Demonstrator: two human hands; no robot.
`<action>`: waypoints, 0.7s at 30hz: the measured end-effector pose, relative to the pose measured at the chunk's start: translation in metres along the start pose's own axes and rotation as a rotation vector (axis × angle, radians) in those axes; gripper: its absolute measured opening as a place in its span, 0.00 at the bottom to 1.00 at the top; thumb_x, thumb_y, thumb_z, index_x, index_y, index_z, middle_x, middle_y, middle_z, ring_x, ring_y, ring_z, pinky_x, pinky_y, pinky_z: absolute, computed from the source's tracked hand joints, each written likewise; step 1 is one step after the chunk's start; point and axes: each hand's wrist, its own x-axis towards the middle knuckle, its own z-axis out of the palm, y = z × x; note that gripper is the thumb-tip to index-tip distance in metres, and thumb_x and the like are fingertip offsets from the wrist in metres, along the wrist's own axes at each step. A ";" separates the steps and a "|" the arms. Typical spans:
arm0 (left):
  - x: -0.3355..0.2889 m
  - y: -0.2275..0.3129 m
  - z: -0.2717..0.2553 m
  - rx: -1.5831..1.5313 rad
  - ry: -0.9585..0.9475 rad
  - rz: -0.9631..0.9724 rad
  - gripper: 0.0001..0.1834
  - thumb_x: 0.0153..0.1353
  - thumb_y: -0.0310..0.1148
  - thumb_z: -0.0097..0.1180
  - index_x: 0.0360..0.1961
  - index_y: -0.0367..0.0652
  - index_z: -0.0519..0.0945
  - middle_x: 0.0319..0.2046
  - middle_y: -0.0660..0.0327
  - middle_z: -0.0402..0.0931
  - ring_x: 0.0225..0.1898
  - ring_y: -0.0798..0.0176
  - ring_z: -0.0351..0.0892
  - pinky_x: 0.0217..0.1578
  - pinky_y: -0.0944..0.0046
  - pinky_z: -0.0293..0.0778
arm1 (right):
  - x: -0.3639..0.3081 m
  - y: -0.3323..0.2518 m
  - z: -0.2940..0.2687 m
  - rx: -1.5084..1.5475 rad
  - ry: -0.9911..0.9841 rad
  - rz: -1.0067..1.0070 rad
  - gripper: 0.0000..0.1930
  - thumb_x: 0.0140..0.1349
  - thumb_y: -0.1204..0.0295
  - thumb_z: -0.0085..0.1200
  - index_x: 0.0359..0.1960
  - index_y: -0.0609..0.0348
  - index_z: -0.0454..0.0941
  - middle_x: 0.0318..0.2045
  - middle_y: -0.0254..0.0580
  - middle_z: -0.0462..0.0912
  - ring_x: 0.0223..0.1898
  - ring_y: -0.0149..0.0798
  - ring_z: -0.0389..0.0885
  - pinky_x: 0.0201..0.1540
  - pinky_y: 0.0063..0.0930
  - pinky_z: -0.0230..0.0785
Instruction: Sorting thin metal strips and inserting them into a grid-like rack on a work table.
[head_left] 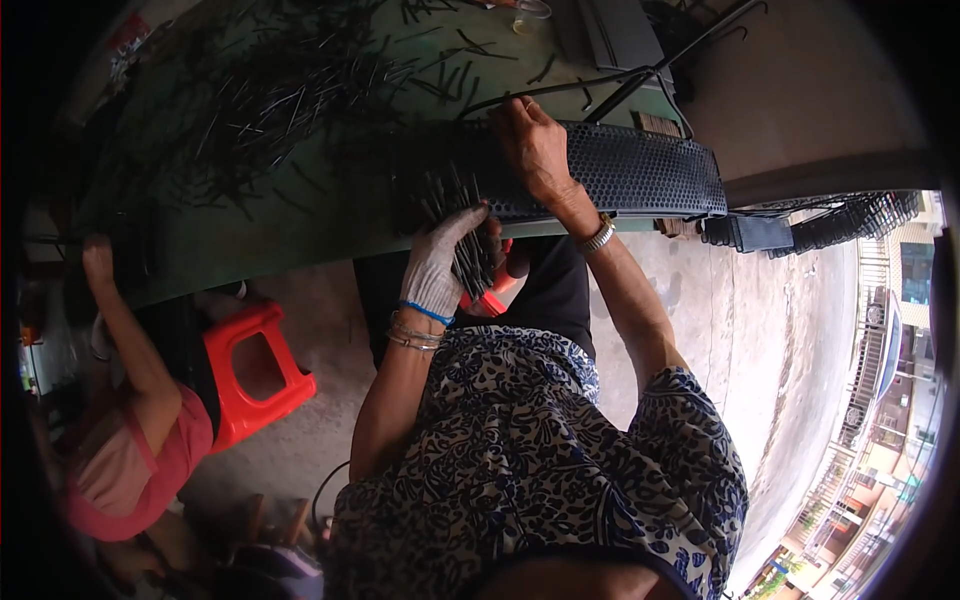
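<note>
My left hand (445, 255) wears a whitish glove with a blue cuff edge, its fingers wrapped round a bundle of thin black strips (470, 265). The strips fan out above and below the grip. Beyond it, along the near edge of the green table, lies a long black tray-like panel full of small round holes (640, 170). My bare right hand (533, 145) is over this panel, fingertips pinched together near its far edge. Whatever is between those fingertips is too small or hidden to make out.
A large heap of loose black strips (290, 105) covers the far left of the green table (215, 245). Black rods (640, 85) cross behind the panel. At left a co-worker in a pink top (150, 450) sits near a red plastic stool (225, 400). Stacked black panels (850, 225) stand at right.
</note>
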 end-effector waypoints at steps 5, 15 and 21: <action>0.000 -0.001 0.004 0.014 -0.004 -0.026 0.06 0.59 0.28 0.56 0.36 0.37 0.79 0.24 0.58 0.79 0.22 0.62 0.80 0.24 0.64 0.79 | 0.005 -0.001 0.004 0.028 0.122 0.071 0.06 0.60 0.72 0.53 0.37 0.58 0.73 0.31 0.48 0.76 0.31 0.56 0.77 0.28 0.44 0.70; 0.008 -0.006 -0.001 0.152 -0.044 -0.001 0.10 0.60 0.33 0.57 0.40 0.40 0.79 0.27 0.60 0.80 0.24 0.65 0.80 0.25 0.67 0.77 | 0.020 0.012 0.005 -0.079 -0.043 -0.026 0.07 0.61 0.68 0.52 0.31 0.59 0.75 0.28 0.48 0.78 0.29 0.55 0.78 0.30 0.43 0.70; 0.012 -0.008 -0.003 0.137 -0.081 -0.002 0.11 0.60 0.33 0.56 0.41 0.39 0.79 0.28 0.60 0.80 0.24 0.64 0.80 0.25 0.66 0.78 | 0.024 0.005 0.003 -0.179 -0.072 0.023 0.09 0.61 0.66 0.52 0.30 0.60 0.75 0.25 0.50 0.78 0.28 0.54 0.78 0.29 0.43 0.70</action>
